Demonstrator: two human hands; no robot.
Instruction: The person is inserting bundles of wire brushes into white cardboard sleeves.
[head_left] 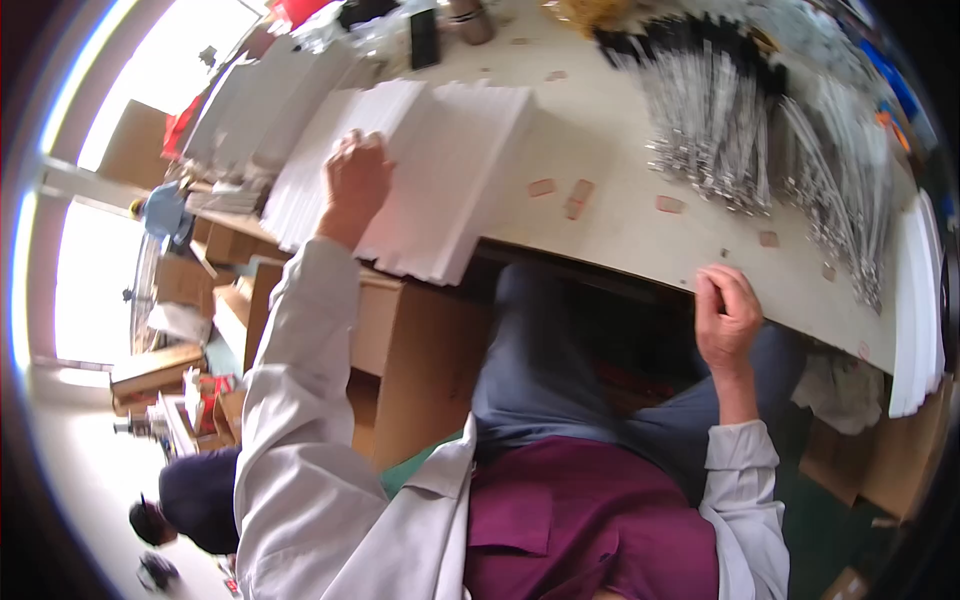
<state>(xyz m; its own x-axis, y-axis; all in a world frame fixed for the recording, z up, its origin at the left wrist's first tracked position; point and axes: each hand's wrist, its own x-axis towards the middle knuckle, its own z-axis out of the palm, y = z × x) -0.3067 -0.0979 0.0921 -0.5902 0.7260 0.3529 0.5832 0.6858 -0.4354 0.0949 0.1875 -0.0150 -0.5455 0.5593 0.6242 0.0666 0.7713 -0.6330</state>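
My left hand (358,188) rests over a row of long, thin white pieces (300,190) packed side by side at the table's left. Its fingers are curled against their upper part; whether one is gripped does not show. Right beside it lies a second white stack (450,170). Over the table's front edge, my right hand (729,318) is closed, thumb against bent fingers, and anything inside is hidden. Beyond it lies a large bundle of thin metal-and-clear rods with black ends (712,125), with another bundle of clear rods (840,180) to its right.
Small red-edged labels (578,198) are scattered on the pale table (600,120). A dark phone (424,38) and a metallic cup (470,20) stand at the back. White strips (915,310) line the right edge. Cardboard boxes (430,370) stand below left; another person (195,497) is beyond.
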